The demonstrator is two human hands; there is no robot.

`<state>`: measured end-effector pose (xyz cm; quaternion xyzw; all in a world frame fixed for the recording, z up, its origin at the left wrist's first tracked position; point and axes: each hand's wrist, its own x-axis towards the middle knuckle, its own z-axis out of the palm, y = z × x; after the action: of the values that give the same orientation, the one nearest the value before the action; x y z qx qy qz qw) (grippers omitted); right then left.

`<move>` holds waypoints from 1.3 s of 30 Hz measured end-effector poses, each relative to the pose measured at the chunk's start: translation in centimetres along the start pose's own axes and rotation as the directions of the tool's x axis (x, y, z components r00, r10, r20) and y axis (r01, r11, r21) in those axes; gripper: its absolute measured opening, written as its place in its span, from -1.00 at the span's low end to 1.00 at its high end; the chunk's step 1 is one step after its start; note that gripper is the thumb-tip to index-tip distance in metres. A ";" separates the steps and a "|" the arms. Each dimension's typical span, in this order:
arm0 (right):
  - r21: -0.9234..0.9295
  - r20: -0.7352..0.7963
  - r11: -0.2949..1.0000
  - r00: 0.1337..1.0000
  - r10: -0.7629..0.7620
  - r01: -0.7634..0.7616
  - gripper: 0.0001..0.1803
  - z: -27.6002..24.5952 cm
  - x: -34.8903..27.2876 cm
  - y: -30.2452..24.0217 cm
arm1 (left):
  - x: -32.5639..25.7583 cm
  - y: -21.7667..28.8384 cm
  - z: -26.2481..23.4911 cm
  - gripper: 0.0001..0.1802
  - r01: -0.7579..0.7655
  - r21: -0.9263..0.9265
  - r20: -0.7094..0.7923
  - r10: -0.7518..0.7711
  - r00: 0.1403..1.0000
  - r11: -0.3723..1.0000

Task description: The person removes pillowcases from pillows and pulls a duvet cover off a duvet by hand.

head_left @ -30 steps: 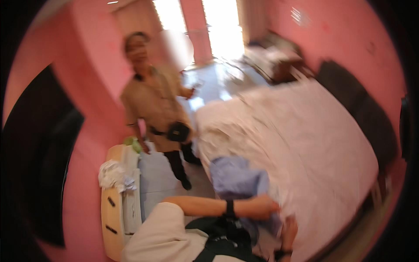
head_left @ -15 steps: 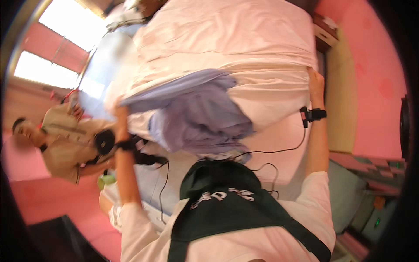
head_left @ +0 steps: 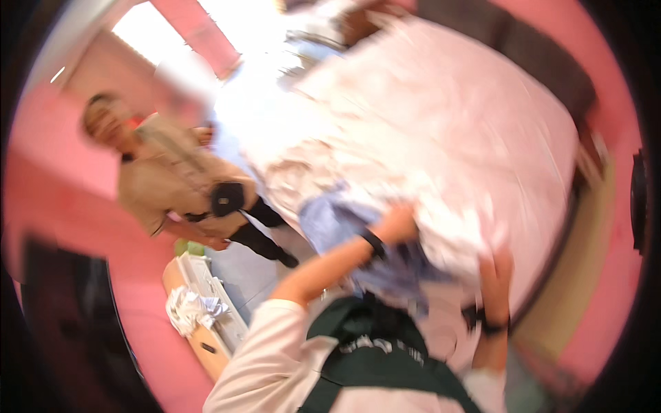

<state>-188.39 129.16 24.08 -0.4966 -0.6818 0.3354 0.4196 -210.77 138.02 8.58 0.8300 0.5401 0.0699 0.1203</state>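
The picture is heavily motion-blurred. A large bed with a white sheet point(head_left: 454, 131) fills the upper right. A light blue cloth point(head_left: 329, 219) lies bunched at the bed's near edge. My left hand point(head_left: 397, 224), with a black wristband, is closed on the blue cloth where it meets the white sheet. Further right, my right hand point(head_left: 496, 270), also with a black band at the wrist, rests with its fingers up against the white sheet. The blur hides whether it grips anything.
Another person point(head_left: 180, 187) in a beige shirt with a black pouch stands left of the bed. A small wooden bedside cabinet point(head_left: 206, 341) with crumpled white cloth point(head_left: 186, 307) on it stands at the lower left. Pink walls surround the room, with a bright window behind.
The view has swung round. My arms, spread wide with the blue cloth between them, have come closer together, and the blue cloth is now bunched at the bed's edge.
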 end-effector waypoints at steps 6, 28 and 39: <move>0.069 0.024 0.955 0.958 0.287 -0.288 -0.80 -7.4 -3.3 10.5 | -2.3 2.6 1.7 -0.78 0.107 -0.210 -0.053 -0.120 0.991 0.972; -0.173 0.311 0.977 0.948 -0.067 0.125 -0.70 0.7 -1.0 8.5 | -12.7 10.0 -13.8 -0.65 -0.394 -0.149 -0.142 0.375 0.916 0.907; -0.377 -0.525 0.900 0.851 -0.013 -0.219 -0.64 -21.3 4.5 10.0 | -15.8 5.3 -29.2 -0.83 -0.344 0.546 -0.441 0.611 0.658 0.764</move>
<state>-165.84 137.18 25.45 -0.6835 -0.5722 0.0569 0.4496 -219.68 125.20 38.38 0.8840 0.3069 0.2398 -0.2585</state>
